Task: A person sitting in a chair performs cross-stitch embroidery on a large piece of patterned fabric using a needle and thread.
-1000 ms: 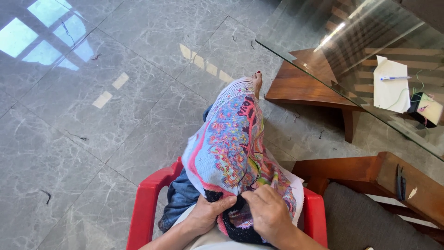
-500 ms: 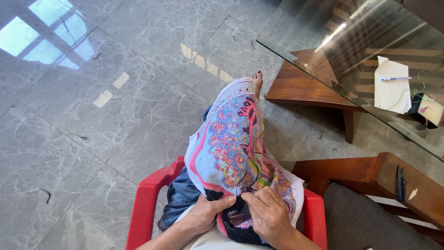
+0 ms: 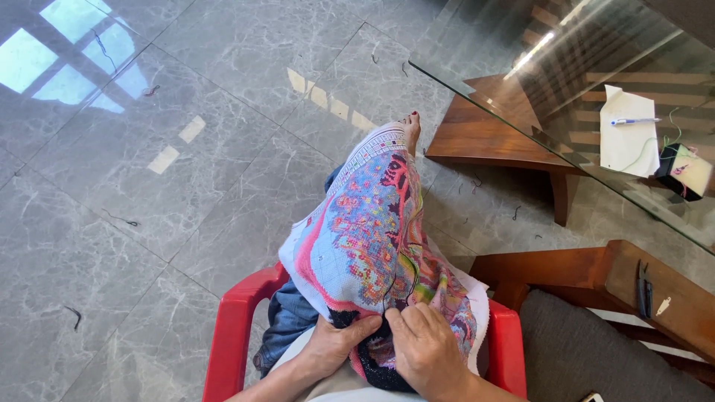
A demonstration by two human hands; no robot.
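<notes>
A large cross-stitch cloth (image 3: 372, 231) in pink, blue and many other colours lies draped over my lap and outstretched leg. My left hand (image 3: 337, 344) grips the cloth's near edge from the left, thumb on top. My right hand (image 3: 424, 348) presses on the dark stitched part next to it, fingers pinched together at the fabric. A needle or thread between the fingers cannot be made out. I sit on a red plastic chair (image 3: 231, 335).
A glass table top (image 3: 521, 82) on a wooden base stands ahead to the right, with a white paper (image 3: 629, 145), a blue pen (image 3: 633, 120) and a dark box on it. A wooden sofa arm (image 3: 655, 294) with small pliers lies right. Thread scraps dot the grey marble floor (image 3: 186, 186).
Hardly anything differs. The hands stay at the near edge of the cloth, with only slight finger movement.
</notes>
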